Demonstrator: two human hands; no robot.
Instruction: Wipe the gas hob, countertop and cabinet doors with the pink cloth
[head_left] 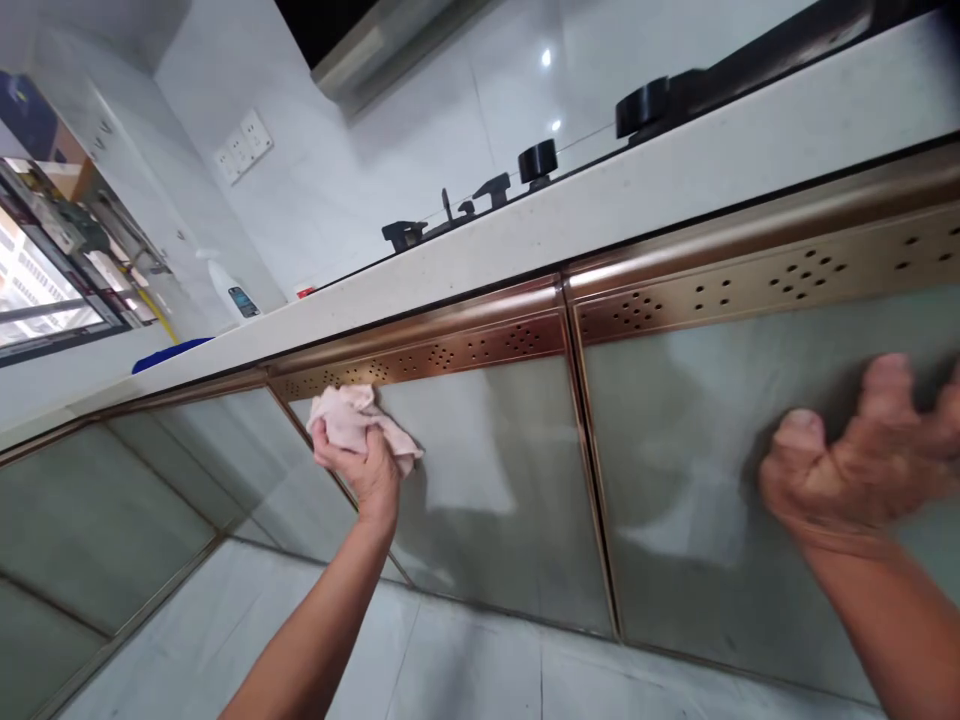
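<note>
My left hand (367,470) is closed around a pale pink cloth (349,415). It presses the cloth against the upper left corner of a glass cabinet door (480,460), just under a copper-coloured strip with small holes (465,348). At the right, my right hand (862,460) has its fingers spread and is close to the neighbouring cabinet door (675,430); whether it touches the glass I cannot tell. Nothing is in that hand, and some of its fingers run past the picture's edge.
Above the doors runs a white countertop edge (517,235), with a black stove knob (538,160) and other stove parts on top. A spray bottle (232,290) and a blue cloth (171,354) are farther left. Pale floor tiles (480,665) lie below.
</note>
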